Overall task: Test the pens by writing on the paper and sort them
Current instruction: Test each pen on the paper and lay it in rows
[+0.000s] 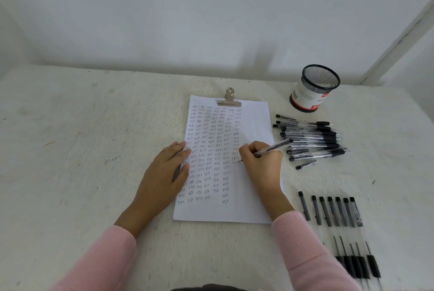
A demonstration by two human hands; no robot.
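Note:
A white sheet of paper [253, 121], held by a metal clip [229, 99] at its top, lies in the middle of the table and is filled with columns of the handwritten word "test". My left hand [168, 168] rests flat on the sheet's left edge, fingers spread. My right hand [261, 161] grips a clear pen [274, 147] with a black cap end; its tip touches the paper at the bottom of the rightmost column. A loose pile of similar pens [310, 140] lies right of the sheet. A neat row of pens [333, 212] lies at the near right.
A black mesh pen cup [313, 88] with a white and red label stands at the back right. One short pen cap or pen [305, 164] lies apart below the pile. The table top [82, 138] is whitish and rough, with a wall right behind it.

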